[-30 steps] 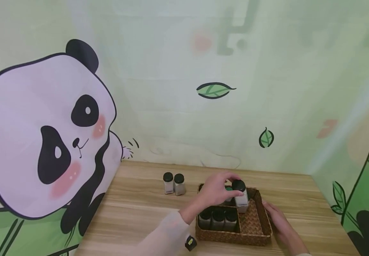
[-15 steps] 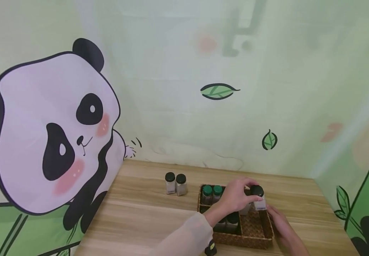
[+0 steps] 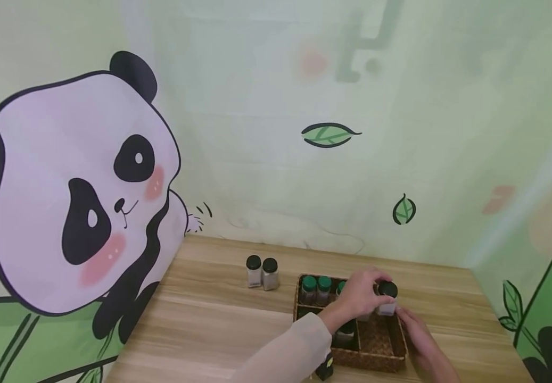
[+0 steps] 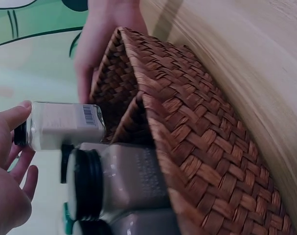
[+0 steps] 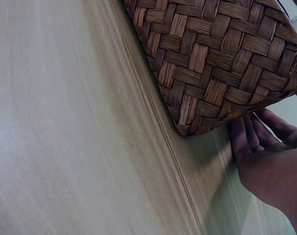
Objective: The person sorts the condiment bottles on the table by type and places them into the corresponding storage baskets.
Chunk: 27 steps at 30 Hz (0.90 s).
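Note:
My left hand (image 3: 359,292) pinches a square clear spice jar (image 3: 387,307) by its black lid, upright over the right compartment of a woven basket (image 3: 381,361). In the left wrist view the held spice jar (image 4: 65,125) shows a pale filling and a barcode label, and its base is at the basket rim. Against the basket's right outer side rests my right hand (image 3: 419,335), its fingers extended along the wall. Green-lidded jars (image 3: 316,290) stand in the back left compartment, and black-lidded jars (image 3: 346,335) in the front left one, partly hidden by my left arm.
Two more black-lidded jars (image 3: 262,274) stand side by side on the wooden table (image 3: 208,319), left of the basket. Behind the table hangs a green backdrop (image 3: 266,175) with a printed panda. A small black device (image 3: 325,367) is at my left wrist.
My left hand has carried the jar rightward across the right compartment and then slightly lower. Another pale jar now shows behind that hand. My right hand stays at the basket's side.

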Tool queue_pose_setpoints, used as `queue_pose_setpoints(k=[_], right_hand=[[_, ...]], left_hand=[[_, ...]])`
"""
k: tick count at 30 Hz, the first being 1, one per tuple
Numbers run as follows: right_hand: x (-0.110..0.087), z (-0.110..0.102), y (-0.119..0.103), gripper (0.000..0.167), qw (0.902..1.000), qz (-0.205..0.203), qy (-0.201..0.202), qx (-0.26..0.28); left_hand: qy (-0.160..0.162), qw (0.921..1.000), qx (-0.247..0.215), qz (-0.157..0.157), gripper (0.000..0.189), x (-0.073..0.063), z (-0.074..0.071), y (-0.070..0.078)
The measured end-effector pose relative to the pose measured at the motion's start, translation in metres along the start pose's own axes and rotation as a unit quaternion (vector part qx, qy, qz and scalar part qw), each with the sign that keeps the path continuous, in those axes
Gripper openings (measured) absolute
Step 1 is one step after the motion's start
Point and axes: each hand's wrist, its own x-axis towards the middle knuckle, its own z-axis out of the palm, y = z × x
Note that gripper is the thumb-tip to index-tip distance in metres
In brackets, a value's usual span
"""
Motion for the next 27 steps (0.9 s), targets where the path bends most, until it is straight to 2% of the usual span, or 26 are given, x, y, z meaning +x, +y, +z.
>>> queue_pose_setpoints(k=[5, 15, 20, 27], right_hand=[[0.001, 0.001, -0.001, 0.096, 1.0, 0.007, -0.004, 0.005], [0.001, -0.001, 0.0, 0.093, 1.0, 0.004, 0.002, 0.009], [0.004, 0.0, 0.001, 0.095, 0.9999, -0.002, 0.011, -0.005], [0.001, 0.001, -0.001, 0.095, 0.9999, 0.001, 0.014, -0.002]], left_hand=[[-0.02, 0.9993, 0.025, -0.019, 0.039, 0.002, 0.011, -0.003], [-0.028, 0.9929, 0.11, -0.034, 0.042, 0.004, 0.028, -0.009], [-0.027, 0.9883, 0.145, -0.039, 0.044, 0.005, 0.03, -0.009], [-0.042, 0.9851, 0.162, -0.04, 0.047, 0.008, 0.032, -0.008]])
